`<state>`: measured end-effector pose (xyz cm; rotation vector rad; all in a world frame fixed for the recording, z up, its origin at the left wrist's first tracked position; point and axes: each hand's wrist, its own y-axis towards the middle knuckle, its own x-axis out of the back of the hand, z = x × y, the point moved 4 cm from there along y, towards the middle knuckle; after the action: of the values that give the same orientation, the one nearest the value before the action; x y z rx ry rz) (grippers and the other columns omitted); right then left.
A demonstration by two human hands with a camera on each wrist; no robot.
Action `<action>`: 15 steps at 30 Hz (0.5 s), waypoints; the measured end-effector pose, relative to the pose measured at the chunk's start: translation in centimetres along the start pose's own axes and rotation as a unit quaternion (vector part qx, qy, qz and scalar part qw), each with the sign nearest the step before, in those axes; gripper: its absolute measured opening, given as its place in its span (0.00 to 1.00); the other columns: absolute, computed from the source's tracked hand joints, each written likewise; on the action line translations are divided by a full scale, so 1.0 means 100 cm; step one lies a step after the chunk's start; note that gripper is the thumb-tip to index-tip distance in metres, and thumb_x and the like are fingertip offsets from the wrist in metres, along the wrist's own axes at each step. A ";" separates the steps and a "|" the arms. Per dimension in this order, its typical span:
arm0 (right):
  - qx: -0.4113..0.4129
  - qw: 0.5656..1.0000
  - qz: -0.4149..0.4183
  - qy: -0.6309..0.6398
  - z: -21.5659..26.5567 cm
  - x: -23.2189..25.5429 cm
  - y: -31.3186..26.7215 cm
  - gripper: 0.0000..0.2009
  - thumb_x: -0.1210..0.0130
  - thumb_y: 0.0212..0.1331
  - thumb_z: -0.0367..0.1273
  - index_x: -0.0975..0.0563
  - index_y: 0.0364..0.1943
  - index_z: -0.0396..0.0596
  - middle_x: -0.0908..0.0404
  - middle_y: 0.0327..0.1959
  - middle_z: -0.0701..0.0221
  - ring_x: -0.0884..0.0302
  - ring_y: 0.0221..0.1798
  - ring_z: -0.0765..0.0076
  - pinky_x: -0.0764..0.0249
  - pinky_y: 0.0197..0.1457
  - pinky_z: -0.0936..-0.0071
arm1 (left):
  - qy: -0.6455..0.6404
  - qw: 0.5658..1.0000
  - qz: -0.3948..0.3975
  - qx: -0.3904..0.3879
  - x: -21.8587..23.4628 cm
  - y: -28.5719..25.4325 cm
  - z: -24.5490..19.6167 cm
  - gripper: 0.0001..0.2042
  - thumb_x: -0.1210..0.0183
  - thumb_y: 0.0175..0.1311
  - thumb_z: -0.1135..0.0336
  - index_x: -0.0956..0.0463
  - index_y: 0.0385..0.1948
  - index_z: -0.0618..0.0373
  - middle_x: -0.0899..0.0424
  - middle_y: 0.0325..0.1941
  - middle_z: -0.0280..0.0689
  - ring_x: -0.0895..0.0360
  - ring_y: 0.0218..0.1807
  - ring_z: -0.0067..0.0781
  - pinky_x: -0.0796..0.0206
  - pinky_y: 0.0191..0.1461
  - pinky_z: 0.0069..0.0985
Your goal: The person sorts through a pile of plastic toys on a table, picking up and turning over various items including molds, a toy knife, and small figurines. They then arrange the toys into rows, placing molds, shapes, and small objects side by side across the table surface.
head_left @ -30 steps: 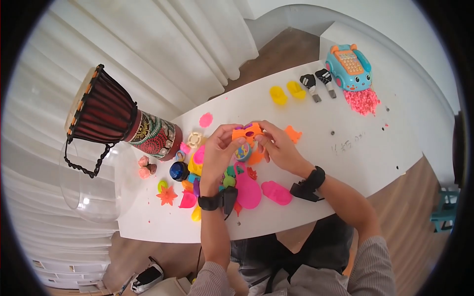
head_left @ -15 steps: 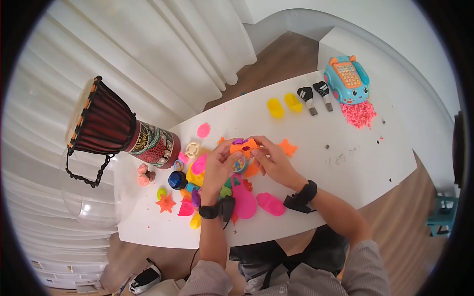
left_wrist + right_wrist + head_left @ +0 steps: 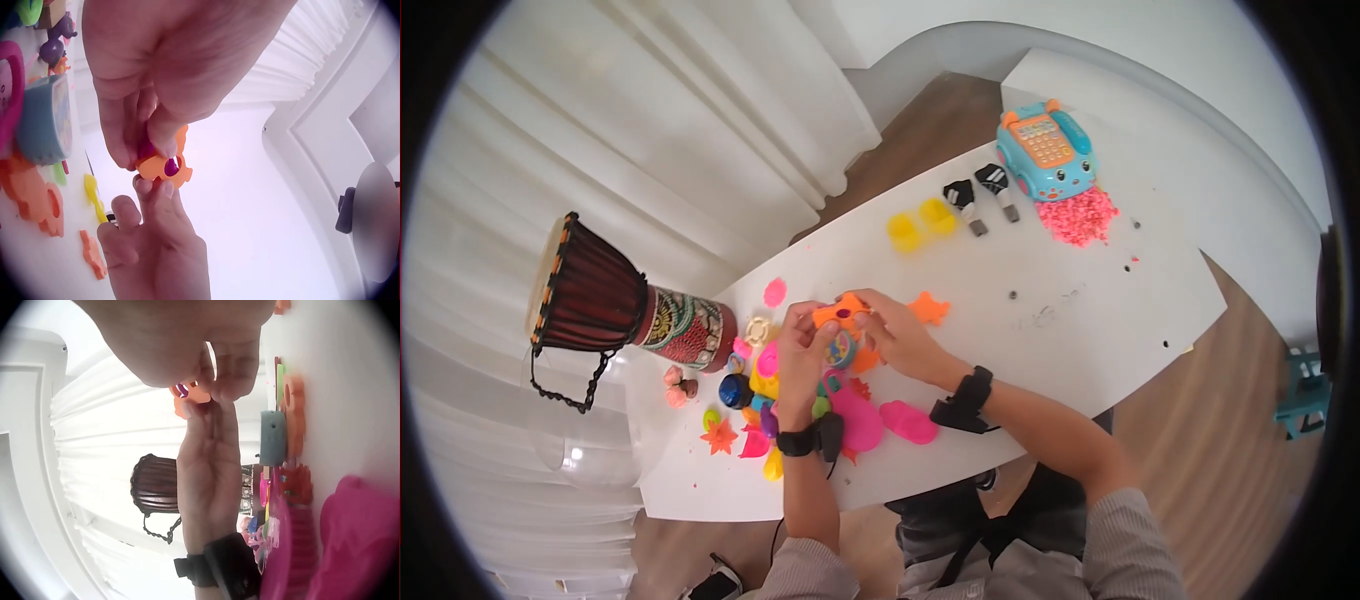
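Note:
Both hands pinch an orange plastic toy piece point(image 3: 838, 313) with holes, held up over the table. A purple part point(image 3: 171, 167) shows through one hole. My left hand point(image 3: 802, 362) grips the piece from its left side, thumb over the front. On the other end, the fingertips of my right hand point(image 3: 908, 340) pinch its edge. Below the hands lie a round blue container point(image 3: 840, 350), a magenta toy point(image 3: 855, 418), a pink oval piece point(image 3: 909, 422) and a flat orange shape point(image 3: 929, 309).
A carved drum point(image 3: 600, 300) lies at the table's left, by a dark blue jar point(image 3: 735, 391) and a cream ring point(image 3: 758, 332). Farther back are yellow pieces point(image 3: 904, 232), two black-and-white objects point(image 3: 963, 205) and a toy phone point(image 3: 1048, 150) beside pink crumbs point(image 3: 1078, 218).
The head view has swung, so the table's things appear shifted left and downward. Both hands keep hold of the orange piece, which has tilted slightly; less purple shows above it.

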<state>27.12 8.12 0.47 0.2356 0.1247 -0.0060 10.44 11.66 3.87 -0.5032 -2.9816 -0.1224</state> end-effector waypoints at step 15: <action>0.057 0.997 -0.021 -0.048 -0.008 0.013 0.006 0.11 0.41 0.74 0.34 0.23 0.46 0.39 0.19 0.35 0.69 0.20 0.31 0.76 0.25 0.35 0.75 | 0.105 0.993 -0.033 -0.035 -0.009 0.002 0.002 0.13 0.38 0.73 0.74 0.27 0.54 0.62 0.14 0.48 0.36 0.18 0.49 0.22 0.27 0.51 0.20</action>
<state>28.28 8.89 -0.27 0.3469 0.0340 -0.0655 11.36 11.57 3.54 -0.3746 -2.7956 -0.2694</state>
